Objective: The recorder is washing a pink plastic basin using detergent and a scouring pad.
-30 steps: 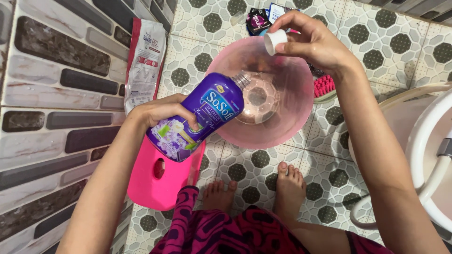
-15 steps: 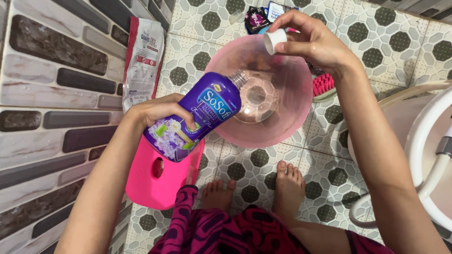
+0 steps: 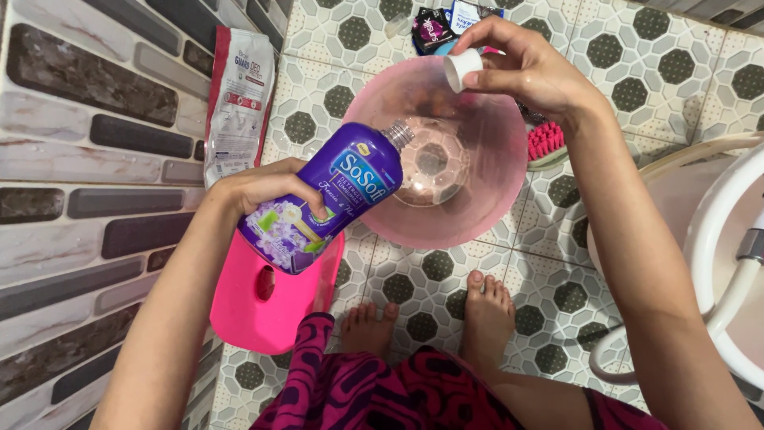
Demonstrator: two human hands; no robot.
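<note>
My left hand grips a purple bottle with a flowered label, tilted so its open neck points over a clear pink basin on the tiled floor. Liquid lies in the basin's bottom. Above the basin's far rim, my right hand pinches a small white cap between thumb and fingers. My bare feet rest just in front of the basin.
A pink stool stands by the brick-patterned wall on the left. A white and red pouch leans against that wall. A pink scrub brush lies right of the basin, small sachets behind it, a white chair at right.
The bottle has tipped slightly lower toward the basin. My right hand with the cap has stayed in place.
</note>
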